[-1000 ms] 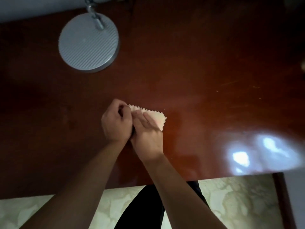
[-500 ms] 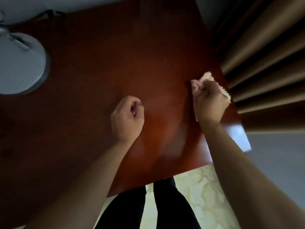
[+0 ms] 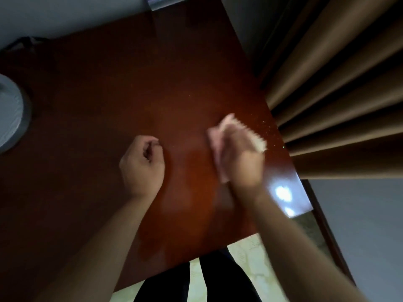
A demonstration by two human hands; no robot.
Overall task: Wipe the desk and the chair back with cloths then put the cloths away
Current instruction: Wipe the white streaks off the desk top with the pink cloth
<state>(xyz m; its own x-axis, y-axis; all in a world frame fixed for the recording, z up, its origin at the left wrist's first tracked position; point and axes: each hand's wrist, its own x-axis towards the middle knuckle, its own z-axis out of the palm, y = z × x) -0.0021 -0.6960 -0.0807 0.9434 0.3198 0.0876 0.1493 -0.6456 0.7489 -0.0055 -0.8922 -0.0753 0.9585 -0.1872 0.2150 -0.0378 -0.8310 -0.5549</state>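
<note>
The right hand (image 3: 239,158) is blurred, so its single fingers are hard to separate. Still it shows that the fingers are bent around a pale cloth (image 3: 220,136) and grip it; the hand covers the middle of the cloth. A pinkish part of the cloth comes out on the left side of the fingers, and a white zigzag edge comes out past the fingertips on the right side. The cloth lies on the desk (image 3: 130,83), a dark red-brown shiny top, near its right edge. Whether the hand presses the cloth flat on the wood, I cannot tell because of the blur.

The left hand (image 3: 142,164) is sharper. It rests on the desk as a loose fist, the fingers curled together with the thumb laid against them, and nothing is visible inside. It lies well apart from the cloth, to the left of it.

Both forearms come up from the bottom of the view and are bare.

At the far left a round grey lamp base (image 3: 11,112) is cut off by the frame edge. Beyond the right fingers, just past the desk edge, hang brown curtain folds (image 3: 338,94). Below the desk a pale patterned floor (image 3: 246,247) and dark trouser legs (image 3: 218,280) are partly visible.
</note>
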